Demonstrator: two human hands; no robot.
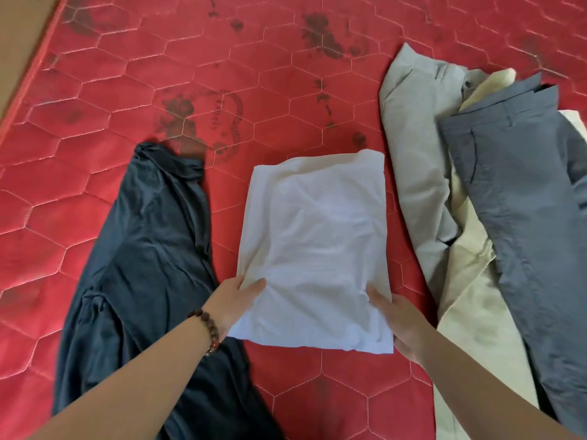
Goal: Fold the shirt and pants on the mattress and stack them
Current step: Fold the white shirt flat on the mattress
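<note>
A white shirt (314, 246), folded into a rectangle, lies in the middle of the red mattress (133, 100). My left hand (236, 300) grips its near left edge, thumb on top and fingers under the cloth. My right hand (398, 322) holds the near right edge the same way. The near end of the shirt is slightly raised off the mattress. To the right lies a loose pile of pants: light grey pants (413, 144), cream pants (473, 300) and blue-grey pants (527, 198) on top.
A dark navy garment (139, 268) lies spread out, unfolded, to the left of the shirt, under my left forearm. The quilted mattress has dark stains at the back. Its left edge meets a brown floor (19, 42) at the top left.
</note>
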